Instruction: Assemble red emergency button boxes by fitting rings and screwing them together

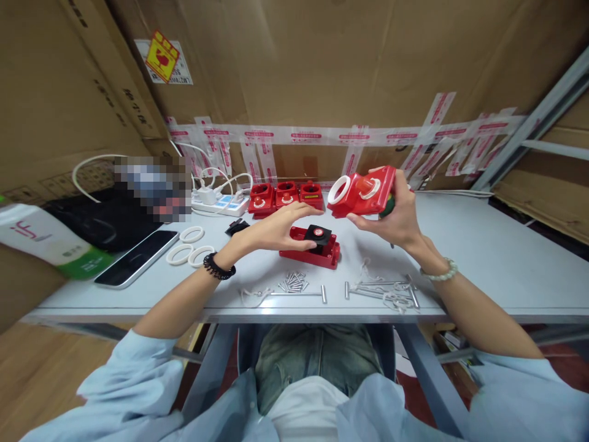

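Brown cardboard wall (pixel 299 67) behind, pale grey worktop (pixel 497 252) below. Clock directions run from the shallow rectangular red plastic base (pixel 304 256) near mid-table, twelve pointing away from the wearer.

On my remote feed, the right hand (pixel 401 215) at two o'clock is clamped on one end of a glossy red plastic housing (pixel 353 197), raised and tilted above the worktop. It carries a white plastic ring (pixel 345 179) and an orange button. Left hand (pixel 278 226): at ten o'clock, thumb and fingers apart, arched over the base; I cannot tell whether the thumb touches the square black plastic piece (pixel 318 232) perched there.

Surroundings: three red plastic housings (pixel 262 209) at eleven to twelve; three loose white rings (pixel 179 254) at nine; silver screws (pixel 293 282) at seven; T-handled metal wrenches (pixel 381 288) at four, pale cord among them.

Risks, my judgement. Held at one end only, the housing could swing or slip if finger pressure eases. Its ring might fall with more tilt; seating not visible. A brush of the left thumb could knock the black piece askew. Screws lie close to the front edge, so a dragging forearm might scatter them. Cord could snag the wrenches.
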Motion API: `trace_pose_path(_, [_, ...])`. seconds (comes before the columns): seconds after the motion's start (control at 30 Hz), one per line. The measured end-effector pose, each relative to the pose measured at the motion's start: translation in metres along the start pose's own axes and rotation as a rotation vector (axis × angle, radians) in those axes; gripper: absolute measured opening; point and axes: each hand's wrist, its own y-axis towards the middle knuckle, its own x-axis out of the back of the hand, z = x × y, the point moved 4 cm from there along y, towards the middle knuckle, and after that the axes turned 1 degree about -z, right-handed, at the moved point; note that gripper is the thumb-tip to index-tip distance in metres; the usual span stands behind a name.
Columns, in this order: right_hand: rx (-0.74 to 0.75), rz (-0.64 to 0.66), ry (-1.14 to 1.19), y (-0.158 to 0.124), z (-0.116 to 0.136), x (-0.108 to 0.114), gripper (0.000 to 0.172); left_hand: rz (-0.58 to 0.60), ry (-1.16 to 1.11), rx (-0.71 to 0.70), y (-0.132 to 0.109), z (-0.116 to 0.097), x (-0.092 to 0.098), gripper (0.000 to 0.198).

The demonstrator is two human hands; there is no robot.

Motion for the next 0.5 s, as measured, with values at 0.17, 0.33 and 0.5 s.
trace_pose_path(0.17, [-0.015,0.01,-0.013,0.0,-0.002,0.0,0.073,0.212,-0.018,0.241,-0.016,0.028,-0.016,0.099])
trace_pose_path(0.33, [-0.015,0.008,0.004,0.0,-0.002,0.0,0.074,0.248,-0.018,0.278,-0.021,0.026,-0.017,0.093])
trace_pose_path(0.5, [-0.005,-0.002,-0.023,0.001,-0.001,0.0,0.075,0.136,-0.03,0.211,-0.015,0.014,-0.012,0.089])
